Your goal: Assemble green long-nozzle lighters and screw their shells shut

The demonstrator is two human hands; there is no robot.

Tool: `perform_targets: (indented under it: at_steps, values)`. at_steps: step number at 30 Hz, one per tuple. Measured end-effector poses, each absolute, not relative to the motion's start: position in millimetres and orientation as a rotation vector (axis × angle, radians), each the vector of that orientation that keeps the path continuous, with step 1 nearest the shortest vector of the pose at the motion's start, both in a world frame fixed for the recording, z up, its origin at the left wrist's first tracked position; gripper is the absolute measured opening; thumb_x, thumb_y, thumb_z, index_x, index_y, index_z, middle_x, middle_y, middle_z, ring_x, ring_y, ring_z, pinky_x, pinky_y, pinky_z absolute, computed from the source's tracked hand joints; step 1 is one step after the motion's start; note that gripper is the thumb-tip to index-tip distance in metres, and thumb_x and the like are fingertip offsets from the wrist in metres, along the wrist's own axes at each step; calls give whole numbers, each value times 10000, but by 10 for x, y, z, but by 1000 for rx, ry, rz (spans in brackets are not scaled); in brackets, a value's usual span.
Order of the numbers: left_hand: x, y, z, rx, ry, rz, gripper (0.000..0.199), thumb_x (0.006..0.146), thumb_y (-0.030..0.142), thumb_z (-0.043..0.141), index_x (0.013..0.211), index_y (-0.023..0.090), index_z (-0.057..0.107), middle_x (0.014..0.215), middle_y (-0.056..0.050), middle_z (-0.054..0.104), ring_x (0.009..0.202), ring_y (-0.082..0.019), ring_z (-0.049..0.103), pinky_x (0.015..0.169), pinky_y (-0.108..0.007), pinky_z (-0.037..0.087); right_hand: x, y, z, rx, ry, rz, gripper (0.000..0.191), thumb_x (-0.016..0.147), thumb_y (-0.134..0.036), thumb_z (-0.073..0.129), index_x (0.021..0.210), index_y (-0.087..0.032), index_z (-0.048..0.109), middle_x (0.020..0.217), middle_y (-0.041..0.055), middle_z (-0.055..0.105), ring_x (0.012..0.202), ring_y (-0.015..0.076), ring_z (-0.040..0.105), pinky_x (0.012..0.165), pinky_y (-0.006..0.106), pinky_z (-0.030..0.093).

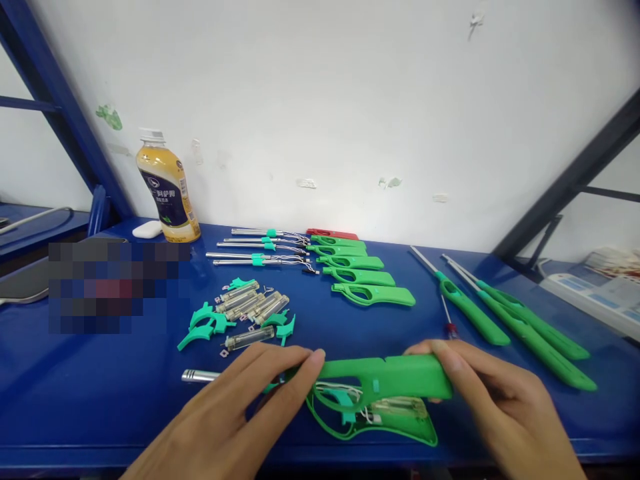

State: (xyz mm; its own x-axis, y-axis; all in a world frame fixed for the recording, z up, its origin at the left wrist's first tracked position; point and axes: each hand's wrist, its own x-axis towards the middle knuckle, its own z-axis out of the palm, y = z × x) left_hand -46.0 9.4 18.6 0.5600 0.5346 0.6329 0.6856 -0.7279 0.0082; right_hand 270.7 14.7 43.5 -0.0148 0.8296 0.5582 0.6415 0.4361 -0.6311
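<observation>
- Head view: the left hand [215,420] is pinching a green cover [413,375] at its narrow front, thumb against finger; the right hand [505,400] is gripping its wide end, thumb on top, some fingertips hidden.
- Both hands are holding it tilted just above a matching half-shell [395,433] near the desk's [100,400] front edge, where a trigger [346,402], wires [350,389] and a clear tank [403,406] are sitting.
- It is looking light, stiff and perhaps slippery; its end edges are offering the surest hold, its thin loop the weakest.
- Beyond, I am counting six spare shells [393,295] (five green, one red), five metal tubes [240,257], three green lighters [537,341], one screwdriver [451,329], one bottle [170,193]; loose tanks [250,337] are overlapping too much.
</observation>
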Motion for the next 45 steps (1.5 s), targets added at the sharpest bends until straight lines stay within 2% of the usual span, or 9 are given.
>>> perform_targets:
  at_steps: [5, 7, 12, 18, 23, 33, 45]
  values:
    - [-495, 176, 172, -2595, -978, -956, 602, 1067, 20, 356, 1562, 255, 606, 1311, -37, 789, 1263, -164, 730, 1137, -229, 537, 2784, 50, 380, -1320, -1860, 64, 249, 1072, -510, 654, 1096, -384, 868, 1048, -47, 895, 915, 198, 880, 701, 146, 680]
    - [-502, 195, 154, -2595, -1035, -973, 627, 1040, 2, 384, 1550, 280, 619, 1309, -29, 798, 1225, -172, 752, 1118, -244, 561, 2772, 23, 389, -1245, -1984, -1, 251, 1051, -550, 685, 1140, -387, 853, 1063, -30, 888, 914, 195, 880, 727, 160, 690]
    - [-508, 265, 194, -2641, -987, -957, 654, 977, -41, 449, 1527, 270, 617, 1299, -7, 813, 1190, -154, 764, 1069, -222, 586, 2694, 33, 429, -1127, -2135, -209, 348, 1078, -587, 643, 1162, -324, 854, 1035, 0, 865, 848, 124, 867, 780, 116, 664]
    - [-411, 289, 270, -2612, -946, -950, 498, 984, -16, 457, 1307, 229, 745, 1130, 10, 856, 1029, -199, 803, 920, -289, 641, 2679, 51, 409, -1102, -2223, -330, 412, 1134, -551, 546, 1150, -286, 862, 949, -2, 870, 806, 134, 859, 729, 165, 690]
    - [-335, 275, 266, -2668, -939, -883, 503, 933, -5, 470, 1265, 218, 774, 1111, 13, 857, 981, -233, 811, 878, -361, 647, 2705, 36, 355, -1113, -2262, -305, 414, 1137, -547, 541, 1162, -288, 863, 956, -2, 873, 804, 145, 853, 718, 186, 699]
    - [-354, 300, 285, -2737, -972, -844, 576, 907, -41, 476, 1317, 256, 752, 1133, 18, 840, 1026, -223, 788, 910, -346, 641, 2714, -4, 269, -1144, -2267, -259, 388, 1125, -541, 569, 1177, -290, 860, 986, 0, 876, 836, 155, 851, 748, 189, 698]
    - [-361, 287, 266, -2774, -988, -797, 567, 912, -26, 493, 1328, 267, 743, 1163, 1, 829, 1048, -231, 788, 926, -353, 644, 2733, -24, 259, -1139, -2236, -260, 373, 1111, -558, 592, 1148, -306, 865, 971, -6, 871, 808, 136, 856, 736, 161, 689]
